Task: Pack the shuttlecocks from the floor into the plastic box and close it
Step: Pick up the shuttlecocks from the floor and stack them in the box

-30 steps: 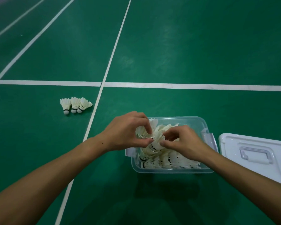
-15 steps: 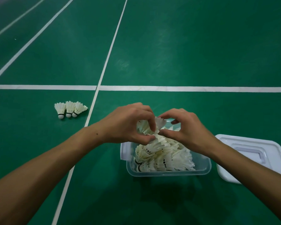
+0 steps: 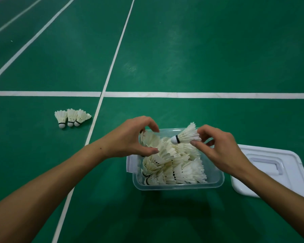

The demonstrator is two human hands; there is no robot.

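A clear plastic box (image 3: 216, 181) stands open on the green court floor, heaped with several white feather shuttlecocks (image 3: 174, 165). My right hand (image 3: 216, 148) pinches one shuttlecock (image 3: 185, 135) by its feathers above the box's far side, cork pointing left. My left hand (image 3: 130, 137) curls over the box's left end and grips a stack of shuttlecocks (image 3: 150, 138) between thumb and fingers. Three more shuttlecocks (image 3: 71, 117) lie side by side on the floor to the left. The white lid (image 3: 270, 169) with its handle lies flat to the right of the box.
White court lines (image 3: 200, 95) cross the floor: one runs sideways beyond the box, another (image 3: 95, 118) runs lengthwise between the box and the three loose shuttlecocks. A latch flap (image 3: 131, 163) sticks out at the box's left end.
My hands have drawn apart. The right hand has pulled a single shuttlecock off to the right, while the left keeps hold of the remaining stack over the box.
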